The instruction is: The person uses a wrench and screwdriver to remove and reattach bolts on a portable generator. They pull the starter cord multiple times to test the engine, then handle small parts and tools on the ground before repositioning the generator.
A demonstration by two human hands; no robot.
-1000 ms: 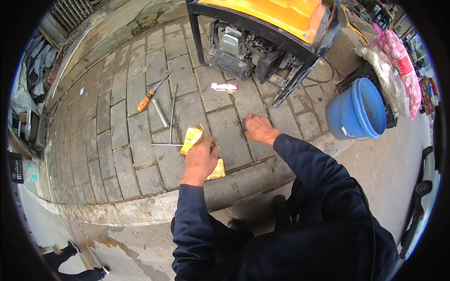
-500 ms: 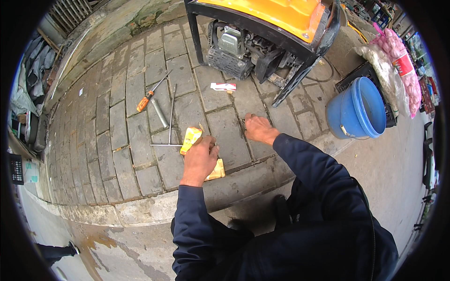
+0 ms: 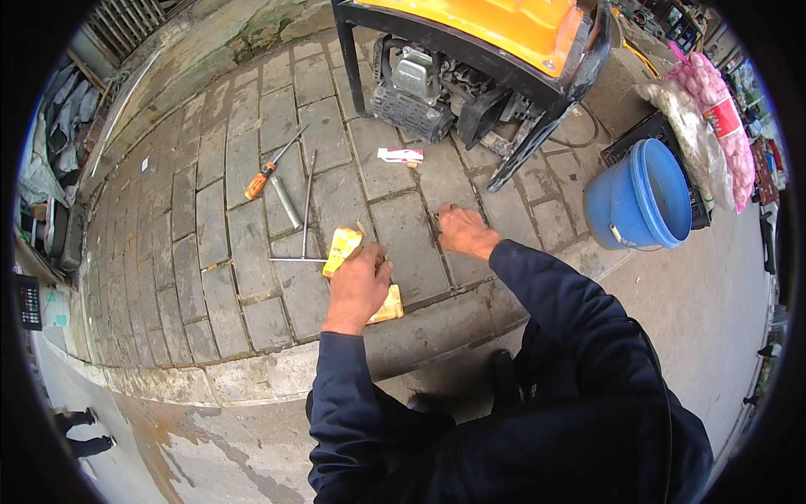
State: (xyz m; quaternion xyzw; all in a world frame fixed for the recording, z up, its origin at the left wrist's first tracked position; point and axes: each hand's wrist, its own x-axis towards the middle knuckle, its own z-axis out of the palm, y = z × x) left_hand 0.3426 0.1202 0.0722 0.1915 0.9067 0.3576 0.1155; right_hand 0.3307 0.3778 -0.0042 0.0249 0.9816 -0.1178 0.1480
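My left hand (image 3: 359,281) is closed over a crumpled yellow packet (image 3: 341,250) on the paving. Another yellow piece (image 3: 389,305) sticks out below the same hand; whether the two are joined is hidden. Fingers curled down against the stones, my right hand (image 3: 464,229) stays to the right; anything in it is out of sight. Left of the packet are an orange-handled screwdriver (image 3: 261,180), a metal tube (image 3: 286,202) and a thin T-shaped metal rod (image 3: 309,202). A red and white small box (image 3: 400,155) lies beyond my hands.
At the back stands a machine with an engine (image 3: 416,88) in a black frame under an orange top. A blue bucket (image 3: 617,202) is at the right, beside bags of pink (image 3: 724,126) and white goods. A stone kerb (image 3: 252,372) edges the paving. Someone's legs (image 3: 84,433) show at the lower left.
Both my hands keep their places, as do the tools. At the lower left, more of the passing person's legs has come into view.
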